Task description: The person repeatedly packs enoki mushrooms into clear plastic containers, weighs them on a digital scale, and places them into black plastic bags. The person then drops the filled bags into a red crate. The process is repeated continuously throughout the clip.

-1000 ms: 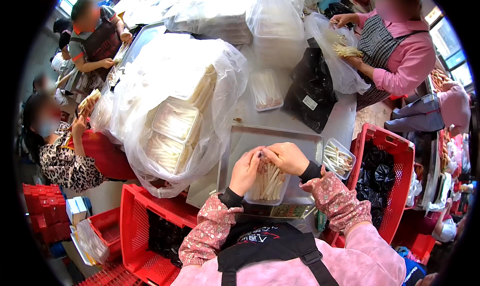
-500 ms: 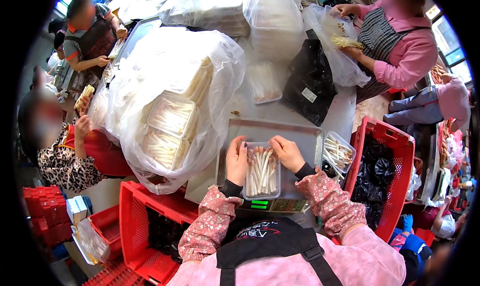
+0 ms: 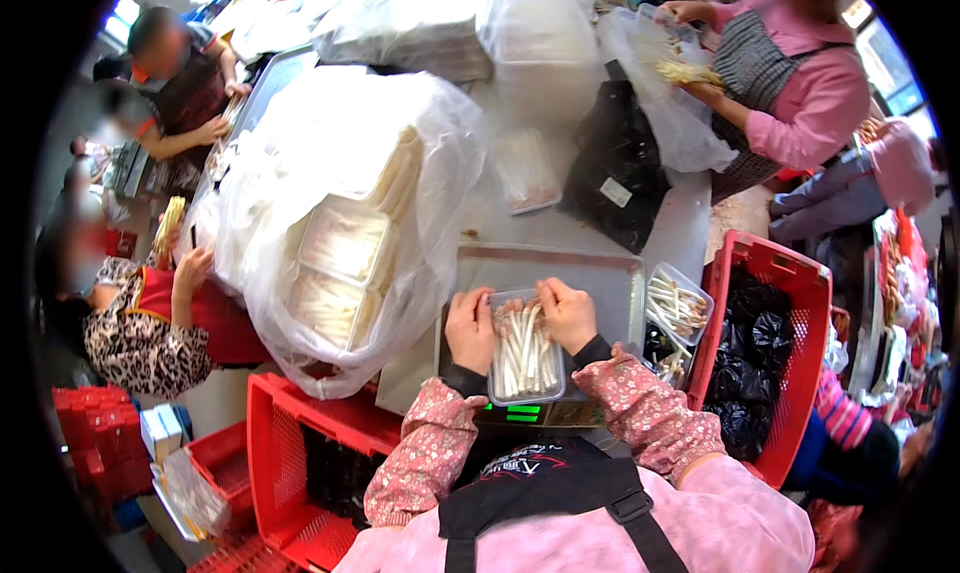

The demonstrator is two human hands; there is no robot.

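A clear plastic tray (image 3: 527,365) filled with pale thin stalks sits on a metal scale pan (image 3: 600,273), above a green digital readout (image 3: 522,412). My left hand (image 3: 470,328) holds the tray's left edge. My right hand (image 3: 567,313) rests on its far right corner, fingers curled over the stalks. Both forearms wear pink flowered sleeves.
A second tray of stalks (image 3: 678,305) lies right of the pan. A red crate (image 3: 770,353) with black bags stands to the right, another red crate (image 3: 310,463) lower left. A big clear bag of stacked trays (image 3: 340,223) fills the left table. Other people work around the table.
The tray of stalks, held up in both hands a second ago, now rests flat on the scale pan. My hands have moved apart to its sides.
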